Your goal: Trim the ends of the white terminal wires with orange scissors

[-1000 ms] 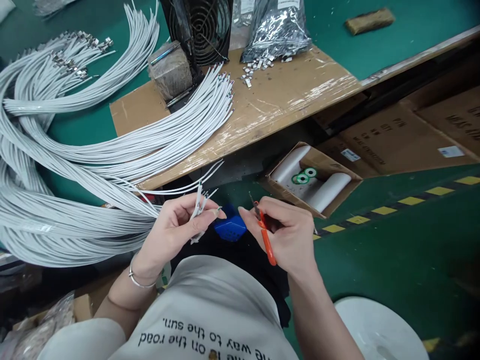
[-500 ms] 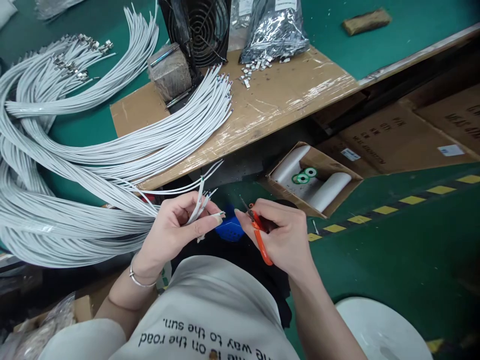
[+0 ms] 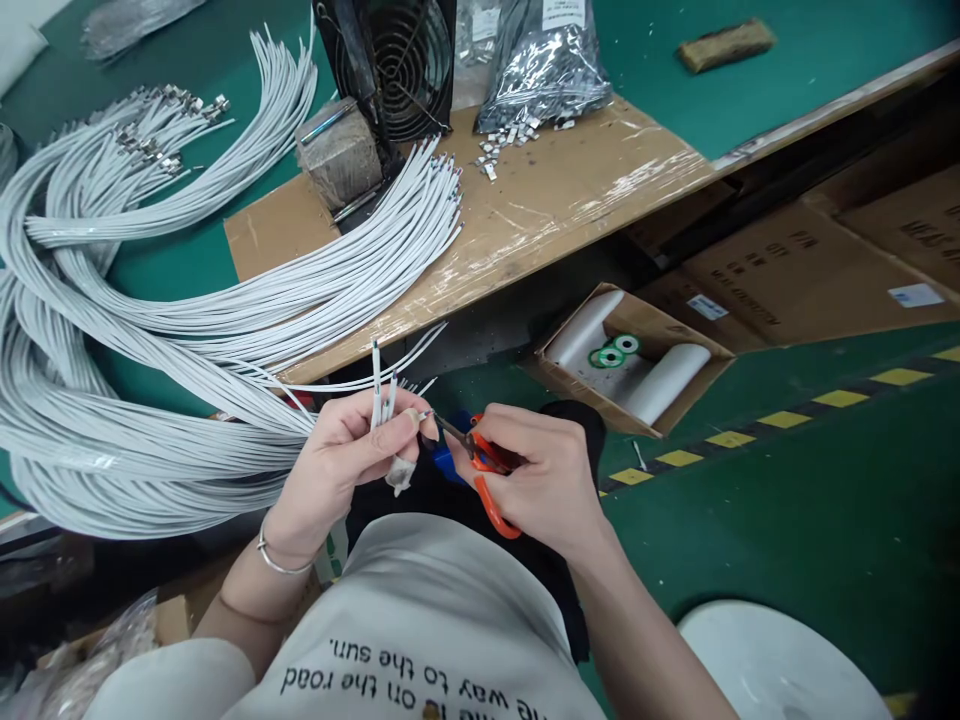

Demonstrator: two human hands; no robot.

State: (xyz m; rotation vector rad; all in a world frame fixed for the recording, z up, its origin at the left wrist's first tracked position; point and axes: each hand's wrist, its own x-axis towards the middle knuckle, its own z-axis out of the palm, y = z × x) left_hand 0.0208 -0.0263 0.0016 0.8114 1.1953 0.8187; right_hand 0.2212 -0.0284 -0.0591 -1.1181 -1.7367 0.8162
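My left hand [image 3: 352, 462] is closed around the ends of a few thin white cables [image 3: 381, 385], which stick up above my fingers. My right hand [image 3: 536, 475] grips orange-handled scissors [image 3: 480, 468], their dark blades pointing left at the cable tip pinched by my left thumb. Both hands are in front of my lap, just below the table edge. Part of a blue object [image 3: 442, 462] shows between and behind them.
Large bundles of white cables [image 3: 150, 330] sprawl over the green table and a cardboard sheet [image 3: 555, 200]. A black fan [image 3: 397, 60], a foil bag of metal terminals [image 3: 544, 65] and loose terminals [image 3: 499, 145] lie behind. An open box with white rolls [image 3: 630, 360] sits on the floor.
My right hand moved left and turned the scissors so the blades reach the cable end in my left hand. The cable ends now stand more upright.
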